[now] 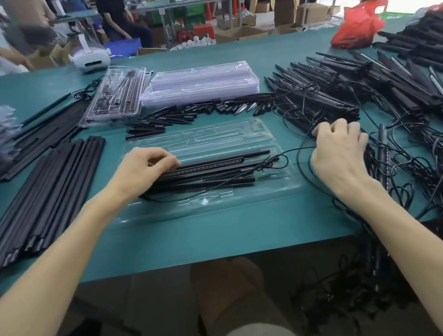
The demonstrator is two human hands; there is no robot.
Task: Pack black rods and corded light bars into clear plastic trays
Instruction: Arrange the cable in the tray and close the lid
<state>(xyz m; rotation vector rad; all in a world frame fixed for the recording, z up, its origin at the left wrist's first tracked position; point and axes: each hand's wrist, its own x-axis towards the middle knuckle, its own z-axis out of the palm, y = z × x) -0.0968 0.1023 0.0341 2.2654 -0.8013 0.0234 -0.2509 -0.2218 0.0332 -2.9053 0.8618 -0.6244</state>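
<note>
Tray (218,198) of clear plastic lies near the worktop's (221,235) front edge, holding black rods (216,182) and a dotted light bar (214,163) trailing a thin black cord (298,157). The left hand (139,170) curls its fingers (160,157) onto the bar's end; the right hand (340,153) grips the cord.

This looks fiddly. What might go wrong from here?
The cord that the right hand pinches loops beside a tangled pile of cords; pulling it may snag others. A tug might also lift the light bar, held down by the left hand, out of the thin clear tray.
</note>
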